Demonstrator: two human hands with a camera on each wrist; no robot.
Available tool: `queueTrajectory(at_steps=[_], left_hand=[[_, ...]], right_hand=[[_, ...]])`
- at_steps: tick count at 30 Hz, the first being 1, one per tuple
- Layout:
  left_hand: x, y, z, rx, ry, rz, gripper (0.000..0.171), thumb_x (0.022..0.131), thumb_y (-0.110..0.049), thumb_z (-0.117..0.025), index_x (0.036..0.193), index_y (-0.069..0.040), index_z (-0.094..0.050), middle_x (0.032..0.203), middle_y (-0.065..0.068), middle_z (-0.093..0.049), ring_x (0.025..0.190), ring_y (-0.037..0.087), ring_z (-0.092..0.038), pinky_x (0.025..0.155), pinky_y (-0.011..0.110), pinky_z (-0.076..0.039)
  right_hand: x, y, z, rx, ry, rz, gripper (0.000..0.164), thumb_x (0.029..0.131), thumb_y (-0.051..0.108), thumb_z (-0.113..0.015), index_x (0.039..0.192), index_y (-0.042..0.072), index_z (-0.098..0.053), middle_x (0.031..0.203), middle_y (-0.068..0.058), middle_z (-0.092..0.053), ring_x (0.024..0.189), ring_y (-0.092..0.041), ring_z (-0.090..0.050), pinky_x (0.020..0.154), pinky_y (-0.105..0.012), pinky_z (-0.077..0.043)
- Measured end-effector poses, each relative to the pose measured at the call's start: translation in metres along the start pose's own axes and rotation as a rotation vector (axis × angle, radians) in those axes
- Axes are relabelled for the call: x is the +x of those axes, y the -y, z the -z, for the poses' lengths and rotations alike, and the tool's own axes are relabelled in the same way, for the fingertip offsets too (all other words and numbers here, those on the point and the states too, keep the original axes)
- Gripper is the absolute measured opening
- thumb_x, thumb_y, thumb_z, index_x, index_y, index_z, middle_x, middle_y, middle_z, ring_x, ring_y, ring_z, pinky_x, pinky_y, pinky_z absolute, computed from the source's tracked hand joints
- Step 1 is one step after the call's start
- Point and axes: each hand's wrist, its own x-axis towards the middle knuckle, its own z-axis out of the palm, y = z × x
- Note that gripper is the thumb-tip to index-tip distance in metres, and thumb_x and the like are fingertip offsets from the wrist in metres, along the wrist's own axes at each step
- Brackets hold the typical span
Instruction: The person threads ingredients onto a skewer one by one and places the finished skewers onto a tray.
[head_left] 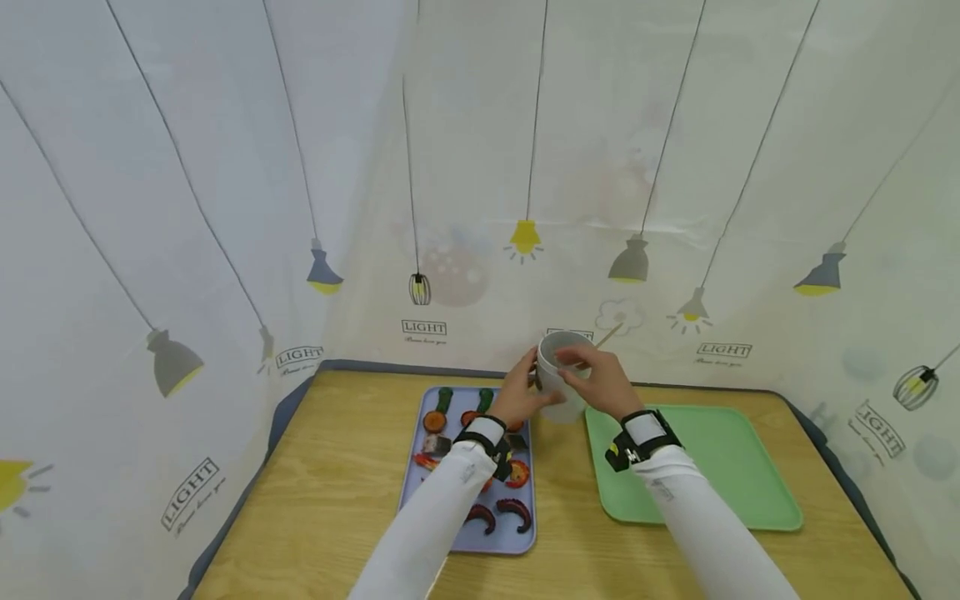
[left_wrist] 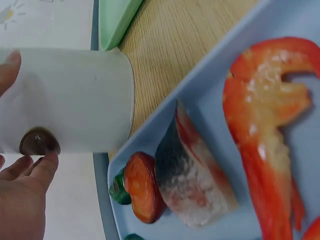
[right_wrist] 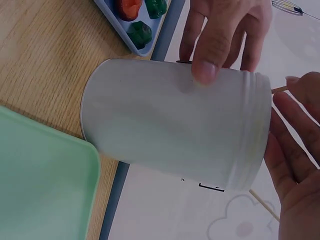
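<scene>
A white cylindrical canister (head_left: 558,392) stands at the back of the table, between two trays. My left hand (head_left: 521,392) grips its side, thumb at the front and fingers on the far side, close to a dark brown round part (left_wrist: 36,141). Over the canister's open rim, my right hand (head_left: 600,379) has its thumb and forefinger together, pinching a thin wooden stick (right_wrist: 280,90) whose lower part is hidden behind the rim. Another length of thin stick (head_left: 610,335) slants out past the rim on the right.
On the left, a lavender-blue tray (head_left: 480,546) bears toy foods: a shrimp (left_wrist: 255,115), a fish piece (left_wrist: 192,175), carrot slices (head_left: 434,422), green pieces and dark red tentacles (head_left: 514,512). A light green tray (head_left: 720,467) lies right. A printed cloth wall (head_left: 480,192) rises behind the table.
</scene>
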Motion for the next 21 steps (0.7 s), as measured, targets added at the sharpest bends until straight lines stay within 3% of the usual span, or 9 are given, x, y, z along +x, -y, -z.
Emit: queueTrajectory(at_steps=[10, 21], left_hand=[[0.0038, -0.0011, -0.0039, 0.006, -0.051, -0.054, 0.078, 0.096, -0.021, -0.074, 0.16, -0.01, -0.032, 0.157, 0.014, -0.047, 0.14, 0.033, -0.052, 0.111, 0.042, -0.051], [0.0026, -0.0035, -0.0048, 0.037, -0.061, -0.025, 0.074, 0.097, -0.023, -0.072, 0.16, -0.014, -0.033, 0.157, 0.011, -0.048, 0.14, 0.032, -0.053, 0.11, 0.044, -0.052]], right_hand=[[0.0026, 0.0005, -0.005, -0.009, -0.041, -0.011, 0.017, 0.094, 0.006, -0.074, 0.11, 0.002, -0.076, 0.103, -0.013, -0.079, 0.093, -0.032, -0.075, 0.083, -0.051, -0.061], [0.0044, 0.0023, 0.0041, -0.031, -0.112, 0.02, 0.012, 0.094, 0.009, -0.074, 0.105, 0.008, -0.077, 0.099, -0.01, -0.079, 0.085, -0.028, -0.076, 0.076, -0.046, -0.062]])
